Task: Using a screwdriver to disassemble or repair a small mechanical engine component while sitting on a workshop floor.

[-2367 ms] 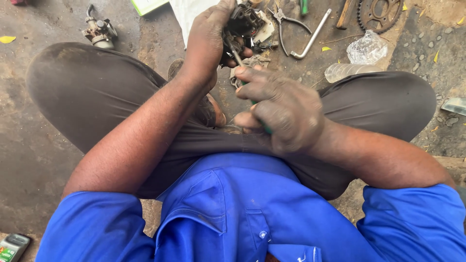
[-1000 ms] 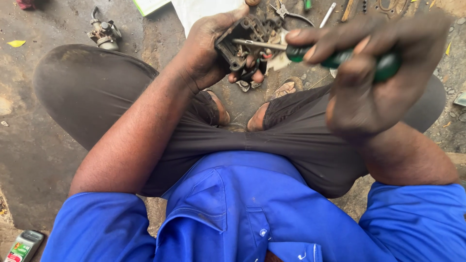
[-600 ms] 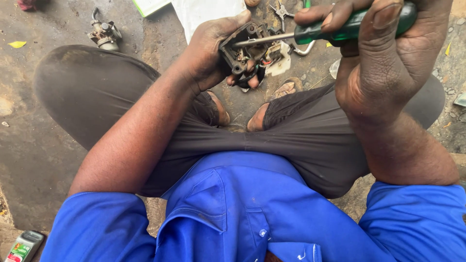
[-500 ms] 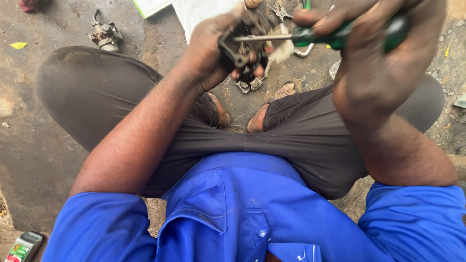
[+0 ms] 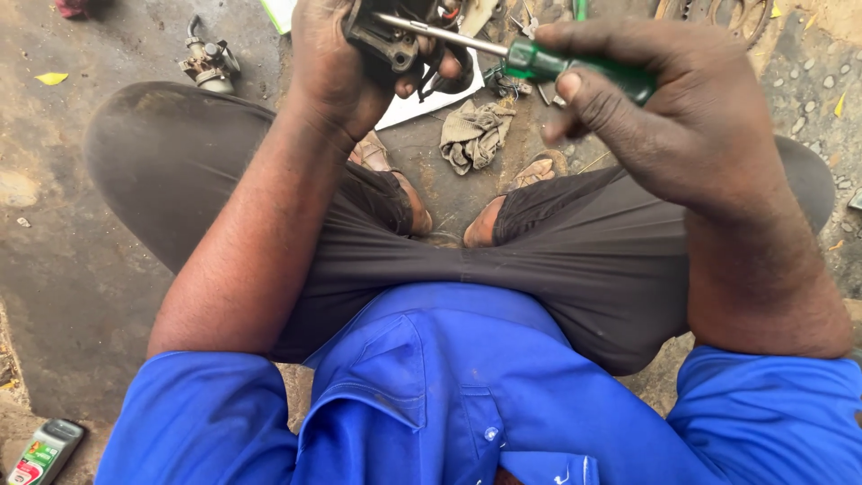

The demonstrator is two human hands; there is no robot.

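The left hand (image 5: 337,67) grips a dark engine part (image 5: 395,36) at the view's top edge while the right hand (image 5: 682,117) holds a green-handled screwdriver (image 5: 539,61) against it, above a crumpled rag (image 5: 474,135) on the ground.

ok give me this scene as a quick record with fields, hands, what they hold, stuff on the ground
left hand: wrapped around a dark, greasy small engine part, held up over the knees
right hand: gripping a green-handled screwdriver
tool contact: the metal shaft reaches into the part
posture: seated on the ground, knees spread, blue shirt
ground between feet: crumpled grey rag
ground far left: another small metal part
bottom left: small green and white container
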